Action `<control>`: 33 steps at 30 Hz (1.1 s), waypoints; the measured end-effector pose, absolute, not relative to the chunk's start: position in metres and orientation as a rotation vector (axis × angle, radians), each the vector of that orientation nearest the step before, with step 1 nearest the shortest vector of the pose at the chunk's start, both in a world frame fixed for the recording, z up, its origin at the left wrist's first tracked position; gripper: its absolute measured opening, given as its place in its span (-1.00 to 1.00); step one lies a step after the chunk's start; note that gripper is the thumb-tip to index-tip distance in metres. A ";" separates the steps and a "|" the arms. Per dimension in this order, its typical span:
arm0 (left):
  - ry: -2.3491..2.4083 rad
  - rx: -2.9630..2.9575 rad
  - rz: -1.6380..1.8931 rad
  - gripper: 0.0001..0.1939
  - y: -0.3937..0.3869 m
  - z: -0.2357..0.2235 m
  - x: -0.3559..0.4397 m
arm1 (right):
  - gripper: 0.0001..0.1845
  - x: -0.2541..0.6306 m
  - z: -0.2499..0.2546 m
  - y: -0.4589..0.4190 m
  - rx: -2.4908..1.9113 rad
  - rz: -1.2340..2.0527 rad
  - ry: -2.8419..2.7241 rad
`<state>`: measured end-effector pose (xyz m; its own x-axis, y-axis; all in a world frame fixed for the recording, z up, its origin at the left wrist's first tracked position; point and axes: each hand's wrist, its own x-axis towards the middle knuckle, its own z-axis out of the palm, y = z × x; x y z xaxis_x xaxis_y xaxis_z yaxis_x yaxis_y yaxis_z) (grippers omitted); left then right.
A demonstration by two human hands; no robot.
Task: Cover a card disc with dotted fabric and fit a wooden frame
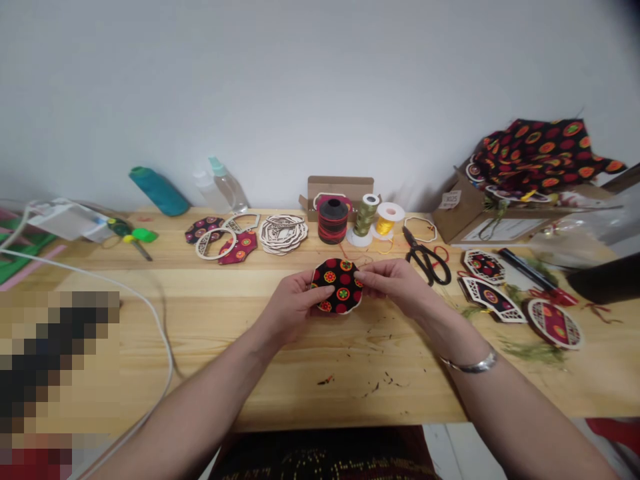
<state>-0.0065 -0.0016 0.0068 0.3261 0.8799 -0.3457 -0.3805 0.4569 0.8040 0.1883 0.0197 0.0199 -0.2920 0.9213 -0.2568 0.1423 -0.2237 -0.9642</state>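
The left hand point(293, 301) and right hand point(397, 281) are pinching a flowered cloth disc point(339, 279) at opposite edges; turning it calls for loosening one.

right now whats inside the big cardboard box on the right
Dark patterned fabric heaped out of the cardboard box, with a wooden-framed piece and green thread at its front edge. Whatever lies beneath the fabric is hidden.
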 end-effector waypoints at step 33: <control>0.957 0.801 0.893 -0.50 -0.001 0.008 -0.007 | -0.61 0.180 0.016 0.016 -1.393 1.610 -1.490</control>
